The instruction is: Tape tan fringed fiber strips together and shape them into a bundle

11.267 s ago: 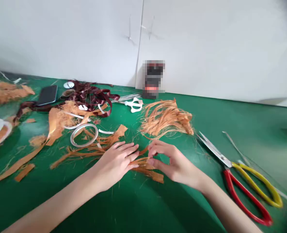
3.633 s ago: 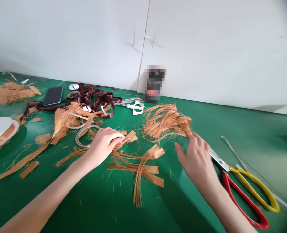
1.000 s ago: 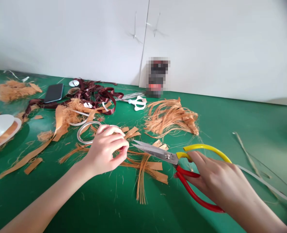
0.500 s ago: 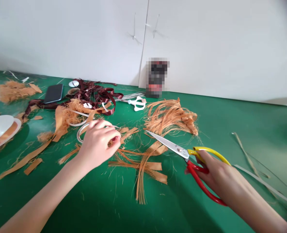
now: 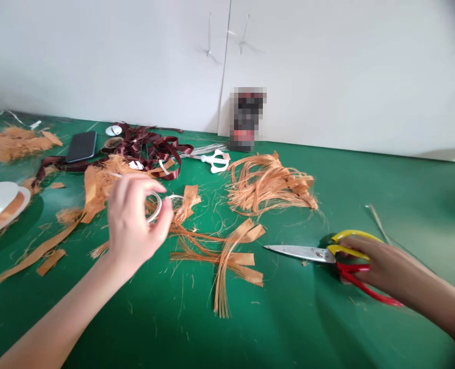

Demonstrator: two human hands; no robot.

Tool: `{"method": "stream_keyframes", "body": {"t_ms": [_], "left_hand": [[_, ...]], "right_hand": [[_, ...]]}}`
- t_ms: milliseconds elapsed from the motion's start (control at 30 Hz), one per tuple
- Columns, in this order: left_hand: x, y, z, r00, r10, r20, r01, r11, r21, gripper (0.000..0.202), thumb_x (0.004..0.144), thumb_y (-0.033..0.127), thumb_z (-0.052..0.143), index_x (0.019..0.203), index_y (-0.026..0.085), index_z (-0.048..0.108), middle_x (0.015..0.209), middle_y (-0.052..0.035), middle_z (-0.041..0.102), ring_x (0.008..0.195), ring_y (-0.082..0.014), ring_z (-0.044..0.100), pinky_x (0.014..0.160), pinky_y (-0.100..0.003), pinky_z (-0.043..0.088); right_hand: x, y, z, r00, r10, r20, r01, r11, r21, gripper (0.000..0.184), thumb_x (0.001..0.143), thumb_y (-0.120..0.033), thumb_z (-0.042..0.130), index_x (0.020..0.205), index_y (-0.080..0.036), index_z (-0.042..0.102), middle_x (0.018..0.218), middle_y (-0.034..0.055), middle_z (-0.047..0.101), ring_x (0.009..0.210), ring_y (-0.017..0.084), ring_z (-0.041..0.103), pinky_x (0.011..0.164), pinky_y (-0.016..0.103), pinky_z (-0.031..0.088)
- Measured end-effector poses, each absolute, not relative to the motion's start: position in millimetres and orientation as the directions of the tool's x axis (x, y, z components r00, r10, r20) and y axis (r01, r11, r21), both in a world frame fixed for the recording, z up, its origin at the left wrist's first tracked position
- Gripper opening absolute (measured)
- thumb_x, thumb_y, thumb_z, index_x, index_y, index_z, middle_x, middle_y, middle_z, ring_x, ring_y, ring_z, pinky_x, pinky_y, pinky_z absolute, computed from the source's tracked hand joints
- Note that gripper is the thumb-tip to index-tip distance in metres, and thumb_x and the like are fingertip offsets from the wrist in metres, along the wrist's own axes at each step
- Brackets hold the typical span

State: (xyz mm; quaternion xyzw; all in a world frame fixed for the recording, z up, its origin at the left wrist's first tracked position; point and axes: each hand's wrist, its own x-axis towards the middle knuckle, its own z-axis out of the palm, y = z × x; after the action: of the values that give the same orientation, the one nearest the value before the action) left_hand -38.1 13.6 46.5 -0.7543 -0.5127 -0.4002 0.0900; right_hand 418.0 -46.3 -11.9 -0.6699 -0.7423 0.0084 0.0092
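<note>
My left hand (image 5: 135, 215) is open in a curve, thumb and fingers apart, with nothing gripped between them. Behind it, partly hidden, a white ring (image 5: 156, 207) shows through the gap. Just past the thumb lies a short strip of tan ribbon (image 5: 191, 197) with frayed threads. My right hand (image 5: 369, 256) grips scissors (image 5: 300, 252) with one yellow and one red handle; their blades are closed and point left, low over the table. Between the hands lie several frayed ribbon pieces (image 5: 243, 259), some crossing. Beyond them is a larger bundle of frayed ribbon (image 5: 269, 182).
White-handled scissors (image 5: 218, 161) lie near tangled brown ribbon (image 5: 150, 148) at the back. A phone (image 5: 81, 146) and a ribbon spool (image 5: 0, 205) are at left. A blurred-out object (image 5: 246, 120) leans on the white wall (image 5: 346, 66). The table (image 5: 154, 323) is green.
My left hand has gone from a pinch to open fingers and drawn left, uncovering a ribbon strip. My right hand has moved right and down with the scissors, whose blades now lie flatter.
</note>
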Motion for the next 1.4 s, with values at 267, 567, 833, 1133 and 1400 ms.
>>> {"method": "stream_keyframes", "body": {"t_ms": [267,567,833,1133,1400], "left_hand": [[14,-26,24,0.639,0.744,0.197,0.7,-0.668,0.253,0.046,0.076,0.063,0.06,0.07,0.017,0.054,0.073,-0.0043,0.058,0.073,-0.0236,0.05,0.066,-0.04,0.038],[-8,-12,19,0.726,0.687,-0.005,0.633,-0.666,0.395,0.015,0.091,0.022,0.055,0.077,0.019,0.059,0.079,0.0,0.061,0.078,-0.0185,0.051,0.073,-0.034,0.037],[-37,13,39,0.748,0.661,0.055,0.612,-0.72,0.327,0.022,0.095,0.03,0.049,0.08,0.02,0.061,0.084,0.0003,0.062,0.086,-0.0177,0.055,0.081,-0.033,0.039],[-32,13,29,0.746,0.576,0.335,0.653,-0.731,-0.199,0.015,0.092,0.013,0.049,0.093,0.015,0.064,0.098,-0.0071,0.067,0.1,-0.0264,0.057,0.085,-0.041,0.041],[-25,10,24,0.722,0.657,0.215,0.67,-0.742,0.016,0.024,0.086,0.04,0.061,0.081,0.016,0.064,0.087,-0.0047,0.066,0.092,-0.027,0.059,0.082,-0.044,0.04]], "right_hand": [[384,-49,13,-0.055,0.985,-0.163,0.994,0.07,0.088,0.018,0.071,-0.011,0.054,0.083,-0.018,0.064,0.093,0.0155,0.069,0.078,0.027,0.068,0.059,0.032,0.046],[290,-28,58,-0.195,0.976,-0.092,0.981,0.193,-0.035,0.016,0.09,-0.024,0.049,0.098,-0.016,0.06,0.103,0.0123,0.066,0.093,0.026,0.064,0.076,0.037,0.047],[236,6,51,-0.488,0.864,-0.119,0.818,0.406,-0.406,0.013,0.091,-0.016,0.052,0.097,-0.015,0.064,0.092,0.005,0.061,0.084,0.017,0.059,0.071,0.028,0.043],[218,17,33,-0.478,0.861,-0.172,0.788,0.334,-0.517,0.01,0.089,-0.019,0.058,0.08,-0.015,0.06,0.088,0.0031,0.056,0.072,0.012,0.053,0.064,0.025,0.038],[222,21,27,-0.474,0.862,-0.176,0.734,0.277,-0.62,0.009,0.081,-0.02,0.068,0.084,-0.017,0.059,0.088,0.0019,0.057,0.079,0.014,0.055,0.068,0.025,0.04]]}}
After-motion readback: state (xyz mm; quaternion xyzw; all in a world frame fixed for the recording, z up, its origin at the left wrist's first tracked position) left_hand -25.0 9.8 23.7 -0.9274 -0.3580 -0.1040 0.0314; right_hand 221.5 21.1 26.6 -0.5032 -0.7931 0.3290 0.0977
